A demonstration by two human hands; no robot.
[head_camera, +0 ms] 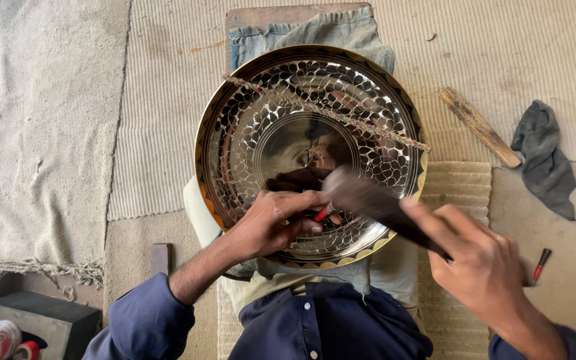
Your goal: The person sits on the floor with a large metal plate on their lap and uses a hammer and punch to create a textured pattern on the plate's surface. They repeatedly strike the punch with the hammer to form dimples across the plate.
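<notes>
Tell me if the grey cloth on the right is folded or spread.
Neither: the grey cloth lies crumpled in a loose heap on the mat, bunched with creases, beside the wooden stick.

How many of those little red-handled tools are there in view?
2. One red-handled tool is pinched in the left hand against the shiny patterned plate. The other lies on the mat beyond the right hand. More may be hidden.

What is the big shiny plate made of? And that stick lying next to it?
The plate looks like polished metal: it mirrors things like glass, with a scale pattern hammered in and a gold-coloured rim, perhaps brass. The stick looks like rough, bare wood, pale brown with a grain and chipped ends. The cloth beside it seems soft grey fabric, crumpled.
</notes>
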